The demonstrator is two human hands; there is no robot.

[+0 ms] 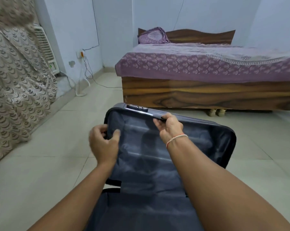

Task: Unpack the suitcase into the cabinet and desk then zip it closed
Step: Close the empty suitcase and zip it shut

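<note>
Both hands are on the lid of the suitcase (157, 164), apart from each other. L hand (103, 144) grips the lid's left edge near the upper corner: thumb lies on the inner lining, other fingers curl round the rim to the outside. R hand (170, 126) clamps the lid's far edge just right of the combination lock (137, 108), fingers curled over the rim w/ fingertips on the lining side, thumb behind. A thin thread band (176, 139) sits on the R wrist. Both forearms reach in from the bottom of the view.

Suitcase lies open on the tiled floor (40, 164) in front of the person, lid half raised and tilted. Dark blue-grey lining shows in the lid, w/ nothing visible in it. The near half is mostly hidden by the arms; can't tell what it holds.

Beyond it stands a wooden bed (207, 94) w/ purple patterned sheet and a pillow (151, 36) at the headboard. Left: patterned curtain (15, 80), a white cooler (45, 47) behind it, wall socket (80, 54) w/ cables trailing to the floor.
</note>
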